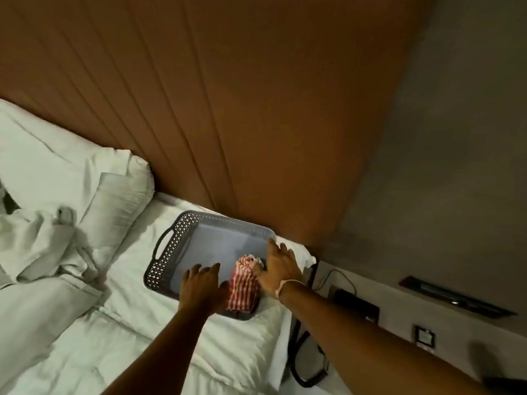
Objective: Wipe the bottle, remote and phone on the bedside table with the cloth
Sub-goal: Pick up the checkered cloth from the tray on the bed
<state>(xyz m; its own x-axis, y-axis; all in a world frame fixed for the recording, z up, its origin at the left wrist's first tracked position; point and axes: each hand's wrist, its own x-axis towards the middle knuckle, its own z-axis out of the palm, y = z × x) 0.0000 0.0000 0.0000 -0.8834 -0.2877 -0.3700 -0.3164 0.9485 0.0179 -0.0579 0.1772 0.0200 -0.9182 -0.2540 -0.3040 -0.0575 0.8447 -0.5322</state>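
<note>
Here the cloth point(244, 282) lies between left hand point(203, 289) and right hand point(281, 267).

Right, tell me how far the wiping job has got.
Barely started. Nothing looks wiped: no bottle, remote or phone can be made out. In hand: both hands reach into the grey tray on the bed, the right hand touching the red striped cloth, the left hand open beside it. All the wiping remains.
</note>
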